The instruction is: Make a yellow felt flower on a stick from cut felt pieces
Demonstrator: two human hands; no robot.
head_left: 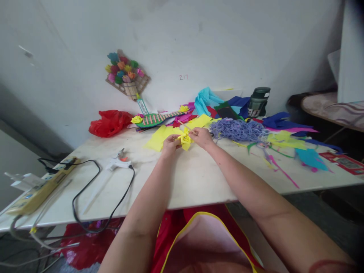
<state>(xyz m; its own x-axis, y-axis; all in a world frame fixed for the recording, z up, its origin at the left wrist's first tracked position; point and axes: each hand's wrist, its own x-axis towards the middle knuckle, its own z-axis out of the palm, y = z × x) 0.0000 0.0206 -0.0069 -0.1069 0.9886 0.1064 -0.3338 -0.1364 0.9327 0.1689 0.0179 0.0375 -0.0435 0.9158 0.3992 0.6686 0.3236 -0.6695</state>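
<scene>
Between my two hands is a yellow paper flower [186,140], held just above the table. My left hand [171,144] pinches its left side with closed fingers. In my right hand [201,137] is a thin pale stick [182,123], gripped near the flower's right side, its tip pointing up and left. Flat yellow crepe paper [159,137] lies behind and to the left of my hands. A tangled heap of purple-blue yarn [239,130] sits to the right of my right hand.
A glue gun [118,163] with its black cord lies left, near a power strip [42,187]. A red plastic bag [109,123], a green woven piece [159,119] and a dark bottle [258,102] stand toward the wall. Coloured paper scraps [311,158] spread over the right side.
</scene>
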